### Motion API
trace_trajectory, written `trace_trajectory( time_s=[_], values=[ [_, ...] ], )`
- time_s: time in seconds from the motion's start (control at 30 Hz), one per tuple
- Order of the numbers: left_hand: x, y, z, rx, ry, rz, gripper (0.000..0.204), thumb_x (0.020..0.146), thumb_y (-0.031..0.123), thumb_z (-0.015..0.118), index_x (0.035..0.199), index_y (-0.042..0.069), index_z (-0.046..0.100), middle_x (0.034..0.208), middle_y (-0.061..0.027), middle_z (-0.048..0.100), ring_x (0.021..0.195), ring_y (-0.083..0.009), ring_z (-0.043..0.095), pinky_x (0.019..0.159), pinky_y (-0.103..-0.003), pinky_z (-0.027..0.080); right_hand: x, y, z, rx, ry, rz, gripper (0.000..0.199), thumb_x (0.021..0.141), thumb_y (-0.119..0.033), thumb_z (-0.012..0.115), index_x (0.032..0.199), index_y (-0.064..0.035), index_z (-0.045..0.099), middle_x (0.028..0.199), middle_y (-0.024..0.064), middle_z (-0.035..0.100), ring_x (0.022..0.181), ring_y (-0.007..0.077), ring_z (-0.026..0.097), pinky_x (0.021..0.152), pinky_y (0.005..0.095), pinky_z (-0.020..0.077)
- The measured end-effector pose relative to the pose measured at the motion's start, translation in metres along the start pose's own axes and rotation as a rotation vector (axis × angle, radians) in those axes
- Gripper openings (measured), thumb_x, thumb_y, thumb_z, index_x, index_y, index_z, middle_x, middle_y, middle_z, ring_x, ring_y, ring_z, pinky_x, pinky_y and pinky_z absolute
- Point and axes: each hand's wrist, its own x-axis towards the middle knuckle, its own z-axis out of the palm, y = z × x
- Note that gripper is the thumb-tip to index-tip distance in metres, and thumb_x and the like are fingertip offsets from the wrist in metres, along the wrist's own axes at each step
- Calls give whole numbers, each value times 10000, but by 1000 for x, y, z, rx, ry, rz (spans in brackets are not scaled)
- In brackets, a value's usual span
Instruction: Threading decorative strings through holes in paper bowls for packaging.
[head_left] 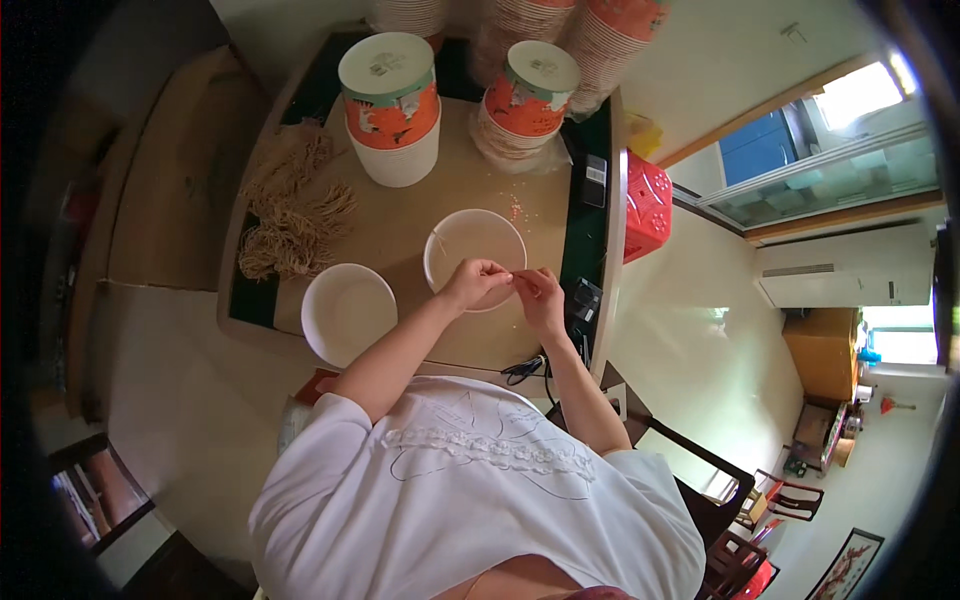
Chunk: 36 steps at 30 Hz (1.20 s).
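Note:
My left hand (471, 284) and my right hand (541, 297) meet over a round white paper tub (431, 262), fingertips pinched close together. Whatever they pinch is too small to make out. Inside the tub's far left wall shows a short bit of tan cord (442, 241). A second white tub (349, 312), open at the top, stands by my left forearm. Farther left lies a loose, tangled bundle of tan cords (300, 222).
At the back stand upturned stacked orange-and-green tubs (388, 110), a smaller stack (524, 105) in clear plastic, and wrapped stacks (618, 45). Small dark devices (592, 180) and a black cable (524, 370) lie along the right edge. Beyond stands a red plastic stool (647, 205).

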Motion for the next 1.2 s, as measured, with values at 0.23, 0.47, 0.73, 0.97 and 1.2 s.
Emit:
trace_trajectory(
  time_s=[0.23,0.47,0.73,0.97,1.2],
  values=[
    [0,13,-6,-372,-82,-591,110,846,184,640,873,82,670,602,63,477,489,-27,393,419,-177,285,-9,-7,5,-146,91,-92,146,787,-92,677,930,-80,699,730,95,561,631,222,550,553,322,442],
    [3,18,-7,-431,-92,-617,65,827,151,654,864,98,668,605,74,489,471,-29,391,417,-178,282,-9,-7,5,-306,113,-254,164,801,-74,650,958,-77,698,719,108,563,626,257,549,550,342,433],
    [0,18,-10,-137,-78,-426,97,791,112,679,875,66,689,714,18,621,594,-49,515,516,-204,402,-4,1,7,52,19,13,114,809,-64,662,917,-43,690,709,86,557,621,167,545,577,274,434],
    [4,9,-11,-83,30,-316,104,799,98,658,838,11,700,777,-51,679,724,-102,616,688,-241,493,4,0,7,22,17,8,62,773,-44,693,824,-24,664,714,70,560,617,143,535,581,261,436],
    [10,10,-16,-27,-99,-409,138,841,174,630,857,52,693,705,13,609,526,-44,453,450,-195,335,5,4,10,51,21,1,37,780,-23,667,815,-26,659,717,60,554,616,130,535,573,247,429]
  ],
)
